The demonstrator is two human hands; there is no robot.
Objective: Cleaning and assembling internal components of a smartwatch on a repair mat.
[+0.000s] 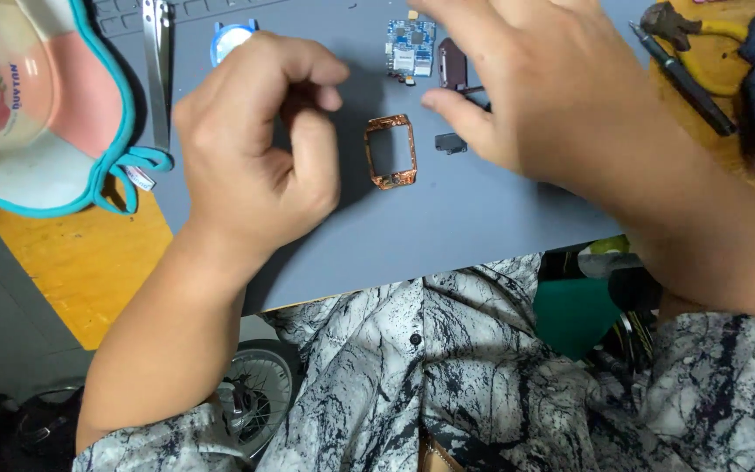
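On the grey desk (447,227) lie one copper-coloured frame (391,151), one blue circuit board (411,48) and two small dark parts. The left hand (251,144) is curled loosely, gripping nothing visible; the right hand (539,87) hovers open above the dark parts, just beside the frame.

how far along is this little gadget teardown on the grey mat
Done, by the look of it: the device is apart, with the copper frame, blue circuit board and a small dark part lying separately on the grey mat. In hand: the left hand is curled, its contents hidden; the right hand hovers over the dark pieces. Left: the parts remain loose, none joined; tweezers lie untouched.
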